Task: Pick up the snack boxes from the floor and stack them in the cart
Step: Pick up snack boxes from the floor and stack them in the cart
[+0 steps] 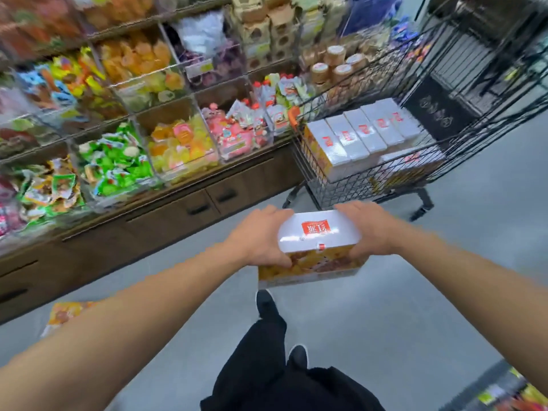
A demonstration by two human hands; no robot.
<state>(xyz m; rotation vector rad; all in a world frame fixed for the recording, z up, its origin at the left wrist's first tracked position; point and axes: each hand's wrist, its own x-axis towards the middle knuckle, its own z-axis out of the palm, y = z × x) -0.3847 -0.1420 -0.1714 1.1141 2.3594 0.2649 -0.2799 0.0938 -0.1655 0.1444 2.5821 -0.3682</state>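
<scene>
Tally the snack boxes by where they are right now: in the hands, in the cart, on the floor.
White-topped orange cardboard snack box held in both hands: 1
Same boxes in the black wire cart: 5 upright in a row, plus at least 1 lower
On the grey floor: 1
Total: at least 8

This is a shop, a snack aisle in a grocery store. A long display counter [166, 203] runs along the left, its clear bins [181, 146] heaped with loose wrapped sweets in many colours, with wooden drawers [207, 207] below them. At the counter's far end stands a black wire shopping cart [385, 173] loaded with identical boxes [364, 134]. Beyond the counter, jars [335, 63] sit stacked on display.
</scene>
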